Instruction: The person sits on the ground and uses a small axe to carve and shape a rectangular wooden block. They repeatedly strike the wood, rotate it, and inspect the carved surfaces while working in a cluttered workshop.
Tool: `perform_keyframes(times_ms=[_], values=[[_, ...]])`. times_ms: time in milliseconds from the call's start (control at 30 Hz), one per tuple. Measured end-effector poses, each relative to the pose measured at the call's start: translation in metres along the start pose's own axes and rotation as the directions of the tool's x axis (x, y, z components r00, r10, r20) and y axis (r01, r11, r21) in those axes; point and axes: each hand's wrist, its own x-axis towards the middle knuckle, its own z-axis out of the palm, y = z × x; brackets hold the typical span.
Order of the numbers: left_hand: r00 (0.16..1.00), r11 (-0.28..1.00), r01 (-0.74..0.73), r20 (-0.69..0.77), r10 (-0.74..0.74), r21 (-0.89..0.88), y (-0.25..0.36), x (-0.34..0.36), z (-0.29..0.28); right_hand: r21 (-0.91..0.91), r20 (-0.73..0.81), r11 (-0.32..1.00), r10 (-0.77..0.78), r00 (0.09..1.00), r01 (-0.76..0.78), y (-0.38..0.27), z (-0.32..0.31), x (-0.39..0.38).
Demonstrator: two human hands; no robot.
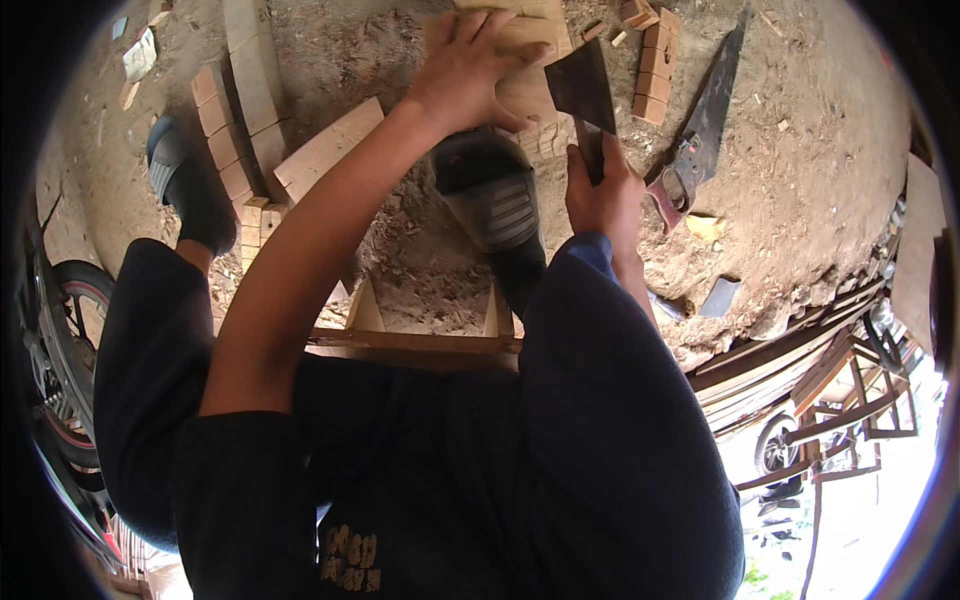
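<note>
My left hand (470, 75) reaches up to the top middle, fingers spread over a pale wooden block (520, 92) with the thumb along its near side, holding it. Beneath it, more light wood (548, 140) shows in part. Just right of the block, my right hand (608, 195) is closed round the handle of a hand tool with a broad, dark, flared blade (582, 84). The blade is raised beside the wood, apart from my left fingers. My foot in a dark striped slide sandal (490, 200) rests close below the block.
A handsaw (705, 130) lies on the dirt floor at right, near stacked cut blocks (655, 70). More blocks (222, 130) and a long beam (255, 70) lie at left. Below me is a low wooden seat (415, 341). A wheel (80, 300) stands at far left, timber (800, 335) at right.
</note>
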Motion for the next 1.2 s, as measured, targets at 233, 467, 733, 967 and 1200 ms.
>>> perform_keyframes(times_ms=[233, 467, 733, 967, 1200], values=[[0.997, 0.999, 0.013, -0.079, -0.009, 0.049, -0.001, 0.0, 0.007, 0.18, -0.14, 0.983, 0.062, 0.988, -0.036, -0.008, -0.005, -0.004], [0.999, 1.0, 0.0, -0.052, 0.0, -0.004, 0.0, 0.001, 0.001, 0.016, -0.039, 0.999, -0.049, 0.998, 0.05, 0.008, 0.009, 0.003], [0.991, 0.999, -0.012, -0.135, 0.017, 0.037, -0.003, 0.001, 0.011, 0.127, -0.173, 0.984, -0.1, 0.98, 0.123, 0.006, 0.009, -0.006], [0.999, 1.0, 0.005, -0.048, -0.004, 0.002, -0.001, 0.002, 0.002, 0.162, -0.179, 0.987, 0.05, 0.983, -0.021, 0.012, 0.014, 0.0], [0.994, 0.998, 0.014, -0.111, -0.007, 0.061, -0.004, 0.0, 0.011, 0.185, -0.253, 0.981, -0.008, 0.967, 0.057, 0.013, 0.008, -0.003]])
